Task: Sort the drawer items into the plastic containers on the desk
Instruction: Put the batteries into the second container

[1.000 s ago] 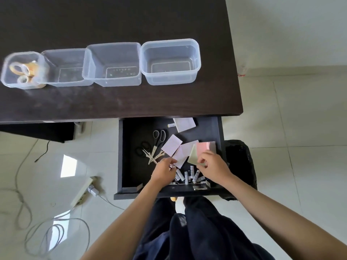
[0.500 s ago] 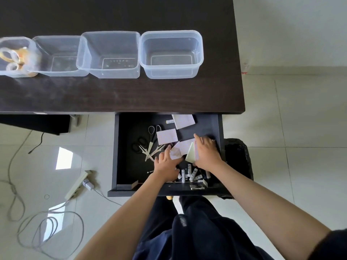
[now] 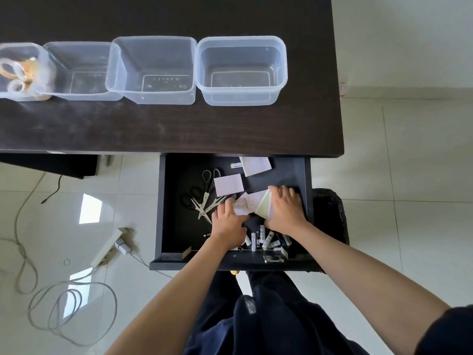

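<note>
While a second ago my right hand (image 3: pixel 285 210) was lifting the pink and green pads clear of the paper heap, it's now down flat in the drawer (image 3: pixel 305 175), fingers spread over the green-and-pink pad stack (image 3: pixel 263 208), pressing it against the loose notes. Left hand (image 3: pixel 227 219) moved in from the battery side; its fingers now curl onto the crumpled white note (image 3: pixel 240 207), pinching its edge as far as I can tell. Read: I'm raking the sticky pads into one bundle, not carrying anything yet. Nothing has left the drawer this second, so no sorting progress.

Still in the drawer:
- two white pads, one mid (image 3: pixel 228 184), one at the back edge (image 3: pixel 256 165)
- two pairs of scissors (image 3: pixel 204 198), crossed, left of my hands
- batteries (image 3: pixel 266 240) along the front wall, below my wrists
- small label (image 3: pixel 236 165) at the back, text too small to read

Desk (image 3: pixel 166 129), four clear tubs in a row, touching or overlapping:
- far-left tub (image 3: pixel 46 62): tape rolls (image 3: pixel 18 70), partly out of frame
- second tub (image 3: pixel 84 73): looks empty
- third tub (image 3: pixel 153 70): looks empty
- right tub (image 3: pixel 242 70): looks empty

Judgement: one category done, three to go. Pads are likely next, once both hands close on the bundle. Risk: loose sheets slipping out on the lift.
</note>
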The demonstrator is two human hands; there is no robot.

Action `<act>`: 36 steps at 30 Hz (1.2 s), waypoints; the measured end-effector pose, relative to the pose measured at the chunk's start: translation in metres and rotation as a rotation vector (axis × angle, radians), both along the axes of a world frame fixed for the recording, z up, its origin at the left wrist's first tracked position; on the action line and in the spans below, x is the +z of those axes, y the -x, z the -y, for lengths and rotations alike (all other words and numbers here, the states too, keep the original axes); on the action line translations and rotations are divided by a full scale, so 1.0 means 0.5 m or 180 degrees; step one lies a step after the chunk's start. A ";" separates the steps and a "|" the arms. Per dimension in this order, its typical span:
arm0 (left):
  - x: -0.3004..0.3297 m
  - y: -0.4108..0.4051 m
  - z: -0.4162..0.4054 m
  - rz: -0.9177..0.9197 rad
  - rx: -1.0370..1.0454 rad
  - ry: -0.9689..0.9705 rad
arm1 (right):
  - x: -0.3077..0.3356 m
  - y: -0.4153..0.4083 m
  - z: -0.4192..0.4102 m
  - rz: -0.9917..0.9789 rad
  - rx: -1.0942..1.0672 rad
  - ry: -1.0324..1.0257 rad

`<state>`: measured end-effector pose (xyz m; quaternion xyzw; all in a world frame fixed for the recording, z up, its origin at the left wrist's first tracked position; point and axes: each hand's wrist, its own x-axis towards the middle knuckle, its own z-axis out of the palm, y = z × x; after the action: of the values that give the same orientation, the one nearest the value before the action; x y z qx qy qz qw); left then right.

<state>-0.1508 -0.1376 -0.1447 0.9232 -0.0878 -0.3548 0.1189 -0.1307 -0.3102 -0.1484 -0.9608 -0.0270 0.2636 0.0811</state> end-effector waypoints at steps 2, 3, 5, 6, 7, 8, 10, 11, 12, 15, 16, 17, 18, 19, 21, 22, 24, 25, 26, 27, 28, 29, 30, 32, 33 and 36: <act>0.000 0.003 -0.007 0.0071 0.0106 -0.0002 | 0.005 -0.012 -0.004 0.0037 -0.0213 -0.0143; 0.000 0.004 -0.012 0.0099 0.0167 -0.0006 | 0.009 -0.020 -0.005 0.0084 -0.0293 -0.0194; 0.002 0.004 -0.024 0.0178 0.0243 -0.0053 | 0.015 -0.038 -0.007 0.0183 -0.0386 -0.0264; 0.003 0.004 -0.031 0.0245 0.0246 -0.0090 | 0.017 -0.047 -0.007 0.0214 -0.0399 -0.0281; 0.004 0.004 -0.036 0.0337 0.0237 -0.0125 | 0.018 -0.055 -0.006 0.0237 -0.0383 -0.0275; 0.004 0.004 -0.041 0.0445 0.0238 -0.0161 | 0.018 -0.062 -0.005 0.0274 -0.0328 -0.0250; 0.006 0.001 -0.053 0.0591 0.0370 -0.0252 | 0.017 -0.070 -0.003 0.0333 -0.0211 -0.0200; 0.006 -0.003 -0.061 0.0623 0.0477 -0.0302 | 0.017 -0.070 -0.001 0.0341 -0.0209 -0.0204; 0.006 -0.009 -0.068 0.0632 0.0555 -0.0346 | 0.018 -0.066 0.000 0.0376 -0.0230 -0.0229; 0.003 -0.026 -0.088 0.0500 0.0520 -0.0442 | 0.024 -0.035 0.002 0.0801 -0.0192 -0.0367; 0.003 -0.028 -0.092 0.0479 0.0501 -0.0431 | 0.027 -0.020 0.004 0.0839 -0.0174 -0.0457; 0.005 -0.026 -0.095 0.0512 0.0521 -0.0378 | 0.032 -0.006 0.005 0.0699 -0.0148 -0.0559; 0.008 -0.021 -0.097 0.0605 0.0585 -0.0290 | 0.034 0.009 0.008 0.0424 -0.0136 -0.0632; 0.010 -0.014 -0.098 0.0714 0.0681 -0.0189 | 0.032 0.022 0.011 0.0127 -0.0132 -0.0654; 0.013 0.003 -0.099 0.0740 0.0880 0.0003 | 0.030 0.042 0.013 -0.0279 -0.0142 -0.0567; 0.014 0.012 -0.100 0.0619 0.0964 0.0058 | 0.030 0.049 0.011 -0.0351 -0.0162 -0.0480; 0.010 0.027 -0.103 0.0265 0.1038 -0.0038 | 0.033 0.054 0.001 -0.0478 -0.0171 -0.0129; 0.007 0.033 -0.106 0.0101 0.1029 -0.0179 | 0.033 0.054 -0.004 -0.0531 -0.0158 0.0052; 0.004 0.037 -0.110 -0.0049 0.1017 -0.0324 | 0.033 0.055 -0.008 -0.0555 -0.0162 0.0175; 0.001 0.039 -0.112 -0.0177 0.1016 -0.0427 | 0.033 0.056 -0.011 -0.0554 -0.0188 0.0234; -0.001 0.040 -0.114 -0.0269 0.1023 -0.0475 | 0.031 0.058 -0.014 -0.0561 -0.0243 0.0243; -0.002 0.040 -0.114 -0.0327 0.1039 -0.0471 | 0.029 0.062 -0.016 -0.0565 -0.0324 0.0222; -0.003 0.038 -0.114 -0.0383 0.1069 -0.0423 | 0.028 0.066 -0.018 -0.0565 -0.0413 0.0195; -0.005 0.034 -0.114 -0.0529 0.1165 -0.0237 | 0.025 0.077 -0.017 -0.0564 -0.0569 0.0130; -0.006 0.033 -0.114 -0.0615 0.1214 -0.0113 | 0.023 0.081 -0.014 -0.0553 -0.0614 0.0077; -0.014 0.037 -0.117 -0.0812 0.1361 0.0310 | 0.019 0.084 -0.002 -0.0635 -0.0639 -0.0318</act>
<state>-0.1693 -0.0792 -0.1515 0.8618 0.1082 -0.4305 0.2456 -0.1726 -0.3093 -0.1389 -0.9225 0.0643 0.3467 0.1570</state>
